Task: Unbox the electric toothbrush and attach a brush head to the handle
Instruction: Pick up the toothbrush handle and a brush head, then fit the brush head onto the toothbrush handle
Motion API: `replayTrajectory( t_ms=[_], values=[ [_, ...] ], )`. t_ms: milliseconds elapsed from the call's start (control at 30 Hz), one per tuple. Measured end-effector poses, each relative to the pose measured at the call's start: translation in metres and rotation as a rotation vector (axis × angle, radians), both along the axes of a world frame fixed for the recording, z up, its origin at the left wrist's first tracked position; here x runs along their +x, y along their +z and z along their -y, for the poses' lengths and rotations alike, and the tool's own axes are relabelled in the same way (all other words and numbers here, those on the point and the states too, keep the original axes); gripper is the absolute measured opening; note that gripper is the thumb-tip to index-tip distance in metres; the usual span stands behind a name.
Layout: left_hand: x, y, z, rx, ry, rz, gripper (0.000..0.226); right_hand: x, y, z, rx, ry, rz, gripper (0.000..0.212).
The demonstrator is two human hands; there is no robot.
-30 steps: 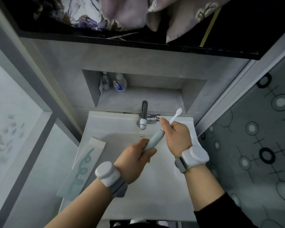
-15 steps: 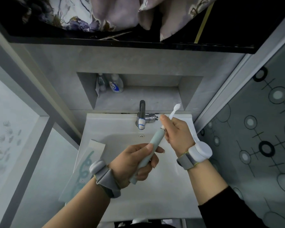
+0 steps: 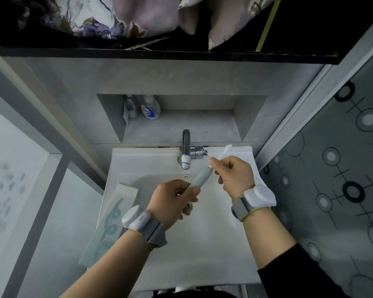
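Over a white sink [image 3: 159, 265], a box [image 3: 114, 220] lies on its left rim. The left hand [image 3: 172, 203] grasps the rigid, light, smooth handle [image 3: 200, 179] low down. The right hand [image 3: 233, 175] pinches the slim brush head [image 3: 223, 152] at its base, likely the firmest hold.

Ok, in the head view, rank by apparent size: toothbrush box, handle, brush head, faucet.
1. toothbrush box, clearly largest.
2. faucet and handle: similar; the left hand hides part of the handle.
3. brush head, smallest, partly covered by the right hand.
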State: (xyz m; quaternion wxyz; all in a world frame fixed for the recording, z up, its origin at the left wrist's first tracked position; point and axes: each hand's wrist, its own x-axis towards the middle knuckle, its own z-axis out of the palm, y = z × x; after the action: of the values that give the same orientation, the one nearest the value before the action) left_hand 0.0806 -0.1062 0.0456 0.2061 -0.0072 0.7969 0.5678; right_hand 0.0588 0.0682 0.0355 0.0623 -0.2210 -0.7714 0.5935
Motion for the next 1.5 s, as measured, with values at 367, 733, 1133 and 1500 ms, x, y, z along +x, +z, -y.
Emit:
replayTrajectory(
  t_ms=[367, 733, 1133, 1500],
  values=[
    [-0.004, -0.025, -0.018, -0.066, -0.089, -0.023, 0.011, 0.002, -0.014, -0.019, -0.226, -0.073, 0.108, 0.026],
    [-0.013, -0.041, -0.037, 0.094, -0.097, 0.243, 0.022, -0.018, -0.017, -0.066, -0.343, -0.074, 0.152, 0.011],
    [-0.038, -0.040, -0.058, 0.058, 0.000, 0.246, 0.021, -0.046, -0.071, -0.153, 0.624, 0.312, 0.567, 0.030],
    [-0.049, -0.035, -0.070, 0.039, -0.011, 0.218, 0.024, -0.066, -0.128, -0.154, 0.819, 0.384, 0.724, 0.028]
  ],
)
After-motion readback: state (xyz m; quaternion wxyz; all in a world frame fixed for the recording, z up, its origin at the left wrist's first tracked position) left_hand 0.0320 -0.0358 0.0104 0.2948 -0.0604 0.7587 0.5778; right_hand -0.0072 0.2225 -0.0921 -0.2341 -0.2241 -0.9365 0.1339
